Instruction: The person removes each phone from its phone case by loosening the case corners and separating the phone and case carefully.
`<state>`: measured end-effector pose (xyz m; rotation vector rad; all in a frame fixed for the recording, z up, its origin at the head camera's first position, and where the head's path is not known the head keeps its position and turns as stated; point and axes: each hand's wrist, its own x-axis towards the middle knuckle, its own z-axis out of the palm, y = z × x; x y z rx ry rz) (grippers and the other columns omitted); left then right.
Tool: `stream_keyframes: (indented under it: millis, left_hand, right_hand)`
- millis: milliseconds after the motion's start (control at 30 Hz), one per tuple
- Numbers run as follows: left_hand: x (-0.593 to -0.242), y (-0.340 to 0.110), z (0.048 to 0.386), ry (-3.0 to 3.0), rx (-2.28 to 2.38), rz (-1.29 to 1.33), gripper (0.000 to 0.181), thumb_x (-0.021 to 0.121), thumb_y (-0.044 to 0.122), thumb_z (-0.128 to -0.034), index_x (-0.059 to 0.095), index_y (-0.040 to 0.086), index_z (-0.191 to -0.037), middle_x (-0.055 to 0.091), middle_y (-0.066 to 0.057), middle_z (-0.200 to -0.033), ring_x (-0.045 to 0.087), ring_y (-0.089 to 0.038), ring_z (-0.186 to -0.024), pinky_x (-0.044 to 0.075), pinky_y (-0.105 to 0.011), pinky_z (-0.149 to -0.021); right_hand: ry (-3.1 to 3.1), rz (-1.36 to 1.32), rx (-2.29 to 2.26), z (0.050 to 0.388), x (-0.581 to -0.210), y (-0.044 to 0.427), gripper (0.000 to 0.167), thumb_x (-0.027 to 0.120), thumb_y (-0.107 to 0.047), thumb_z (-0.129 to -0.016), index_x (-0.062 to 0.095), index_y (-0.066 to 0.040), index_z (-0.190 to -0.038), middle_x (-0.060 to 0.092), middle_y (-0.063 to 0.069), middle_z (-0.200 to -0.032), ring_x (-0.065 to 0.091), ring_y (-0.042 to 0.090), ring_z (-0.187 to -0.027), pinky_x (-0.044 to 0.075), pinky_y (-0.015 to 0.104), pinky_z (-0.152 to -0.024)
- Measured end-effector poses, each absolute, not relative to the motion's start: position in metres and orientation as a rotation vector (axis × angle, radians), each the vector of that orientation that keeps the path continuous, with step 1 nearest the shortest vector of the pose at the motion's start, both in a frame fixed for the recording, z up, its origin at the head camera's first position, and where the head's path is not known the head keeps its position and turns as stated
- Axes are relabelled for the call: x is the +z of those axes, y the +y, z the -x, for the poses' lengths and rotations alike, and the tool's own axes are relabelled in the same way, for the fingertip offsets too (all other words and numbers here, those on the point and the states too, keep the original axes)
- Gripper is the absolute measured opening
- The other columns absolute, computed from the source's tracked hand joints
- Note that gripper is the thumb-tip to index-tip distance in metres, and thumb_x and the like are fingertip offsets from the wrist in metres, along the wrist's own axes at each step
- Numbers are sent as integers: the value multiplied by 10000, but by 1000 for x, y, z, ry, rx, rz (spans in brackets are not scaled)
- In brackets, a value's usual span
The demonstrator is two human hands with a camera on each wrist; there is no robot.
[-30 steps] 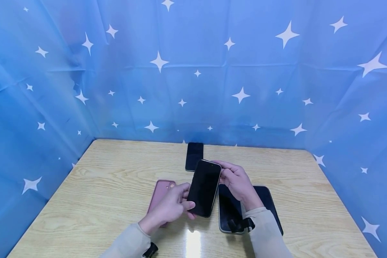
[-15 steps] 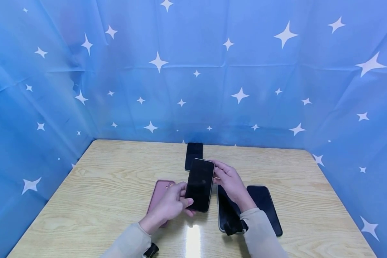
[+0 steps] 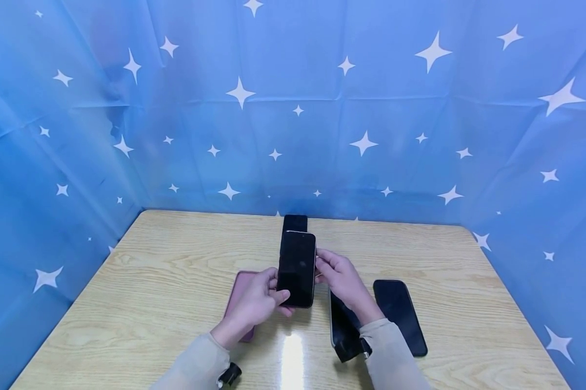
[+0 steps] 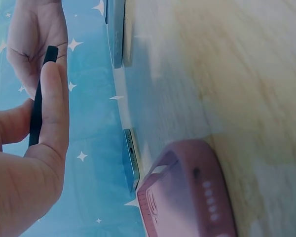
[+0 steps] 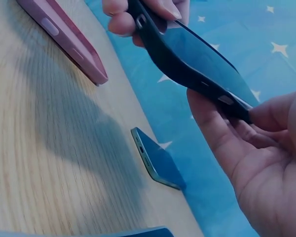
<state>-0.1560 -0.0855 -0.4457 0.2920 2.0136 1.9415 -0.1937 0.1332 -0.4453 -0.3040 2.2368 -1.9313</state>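
Above the table, a black-screened smartphone is held upright between both hands, screen toward me. My left hand grips its lower left corner, thumb on the front and fingers behind. My right hand pinches the right edge toward the top. In the right wrist view a black phone case surrounds the phone, and its side bows outward; how fully the phone sits in it is unclear. Partly under my left hand lies an empty pink phone case, also visible in the left wrist view.
Behind the held phone, another black phone lies at the table's back edge. On the right lie a dark phone and a pale-edged dark device, partly covered by my right forearm. A starry blue curtain hangs behind the wooden table.
Both hands have moved the phone left and slightly away, turning it more upright. It now overlaps the phone at the back more. The right forearm uncovers more of the rightmost phone.
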Motion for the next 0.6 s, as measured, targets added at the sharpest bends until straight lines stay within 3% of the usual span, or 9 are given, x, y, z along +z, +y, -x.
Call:
stream_keyframes:
  millis: [367,600]
  left_hand:
    - [-442,-86,167,2151,1926,-189,308,617,-35,-995,549,-64,-1294,729,-215,-1143,764,-312,-762,644,-370,-764]
    - [-440,-85,172,2255,1891,-133,275,651,-9,-987,586,-27,-1254,749,-179,-1119,767,-250,-738,646,-360,-725]
  right_hand:
    - [2214,518,-1849,188,-448,132,383,412,-30,-1093,502,120,-1434,702,246,-1106,709,237,-924,634,374,-816]
    - [2118,559,-1837,186,-452,132,395,415,13,-1065,510,93,-1441,697,269,-1159,726,399,-908,635,397,-843]
